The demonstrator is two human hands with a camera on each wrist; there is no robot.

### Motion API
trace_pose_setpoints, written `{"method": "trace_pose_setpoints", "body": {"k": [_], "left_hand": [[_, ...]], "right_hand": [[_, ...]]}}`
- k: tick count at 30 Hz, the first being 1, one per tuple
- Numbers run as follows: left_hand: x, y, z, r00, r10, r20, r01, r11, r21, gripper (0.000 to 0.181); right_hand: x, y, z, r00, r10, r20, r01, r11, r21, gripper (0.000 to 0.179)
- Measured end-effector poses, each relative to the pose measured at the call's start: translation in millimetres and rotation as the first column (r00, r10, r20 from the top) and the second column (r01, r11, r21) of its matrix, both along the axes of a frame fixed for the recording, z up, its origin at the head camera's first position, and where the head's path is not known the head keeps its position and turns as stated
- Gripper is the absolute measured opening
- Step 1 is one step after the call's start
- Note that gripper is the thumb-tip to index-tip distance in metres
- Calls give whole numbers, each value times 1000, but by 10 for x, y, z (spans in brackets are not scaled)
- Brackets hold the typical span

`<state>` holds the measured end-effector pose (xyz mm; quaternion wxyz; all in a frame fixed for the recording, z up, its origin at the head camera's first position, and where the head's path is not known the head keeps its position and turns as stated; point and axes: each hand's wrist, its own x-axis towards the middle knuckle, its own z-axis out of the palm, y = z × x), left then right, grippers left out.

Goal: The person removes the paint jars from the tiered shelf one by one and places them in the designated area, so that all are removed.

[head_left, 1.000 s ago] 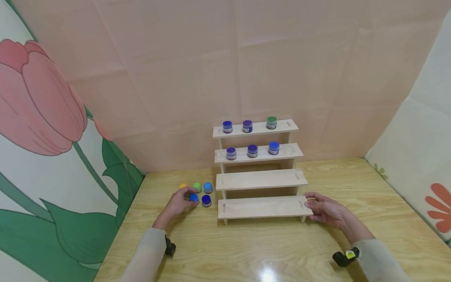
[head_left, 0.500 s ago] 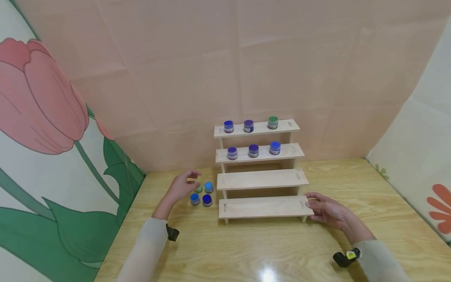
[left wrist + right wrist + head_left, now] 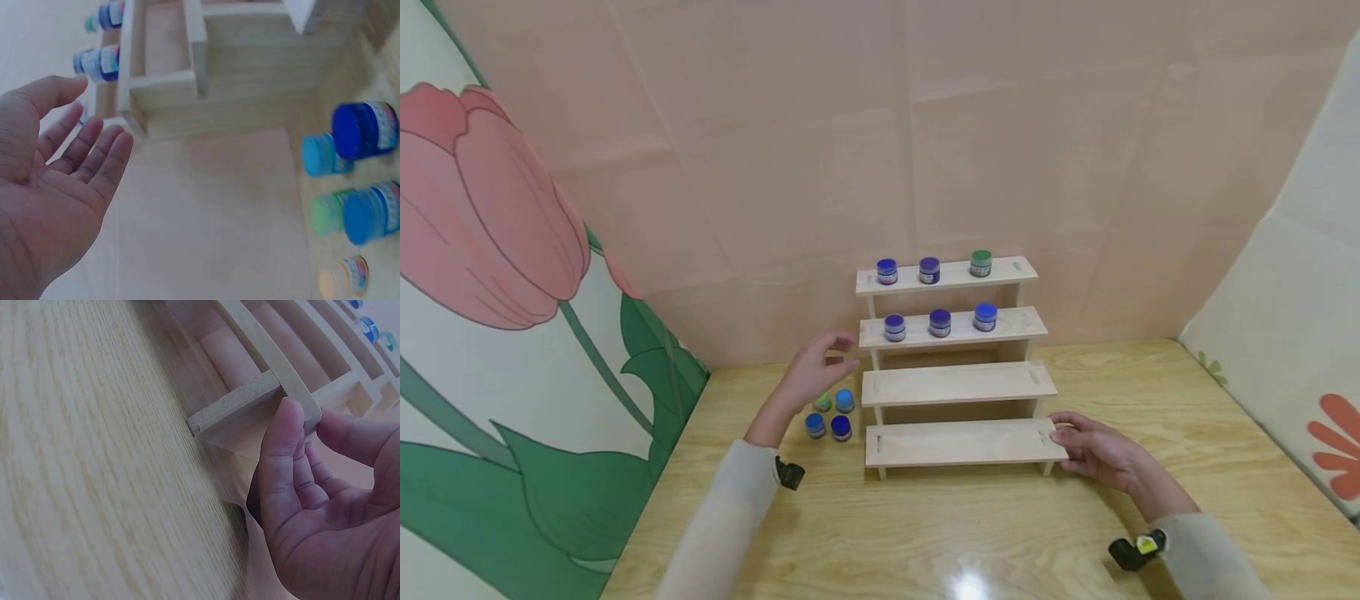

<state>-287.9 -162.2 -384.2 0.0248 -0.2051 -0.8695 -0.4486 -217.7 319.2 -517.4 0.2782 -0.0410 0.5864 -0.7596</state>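
Note:
A stepped wooden stand (image 3: 958,442) rises in several tiers on the table. My right hand (image 3: 1101,454) pinches the right end of its lowest board between thumb and fingers, as the right wrist view (image 3: 337,487) shows. My left hand (image 3: 816,371) hovers left of the stand, palm showing and fingers loosely bent, with nothing in it. Below it are small paint jars: light green (image 3: 823,402), light blue (image 3: 845,401), mid blue (image 3: 816,425) and dark blue (image 3: 841,428). A yellow jar (image 3: 345,277) shows only in the left wrist view; my left arm hides it from the head camera.
The top board holds blue (image 3: 887,272), purple (image 3: 929,271) and green (image 3: 981,263) jars. One tier down stand two purple jars (image 3: 940,323) and a blue jar (image 3: 986,317). A pink backdrop (image 3: 760,208) hangs close behind the stand.
My left hand has left the jars on the table and moved up and right, toward the stand's left side. My right hand keeps its place on the lowest board.

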Motion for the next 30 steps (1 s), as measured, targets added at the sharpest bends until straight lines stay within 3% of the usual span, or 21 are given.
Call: {"method": "trace_pose_setpoints", "body": {"k": [9, 18, 25, 30], "left_hand": [[-149, 245, 120, 999, -26, -42, 27, 999, 25, 39], [-283, 404, 155, 1000, -23, 0, 23, 998, 53, 42], [-399, 506, 134, 999, -41, -7, 41, 997, 71, 47], [-456, 569, 114, 999, -33, 25, 32, 997, 71, 47]], "right_hand": [[0, 4, -4, 1000, -1, 1, 1, 1000, -10, 25], [11, -4, -2, 1000, 17, -3, -18, 999, -28, 26], [12, 2, -7, 1000, 11, -1, -11, 1000, -27, 25], [7, 4, -16, 1000, 20, -5, -20, 999, -25, 25]]}}
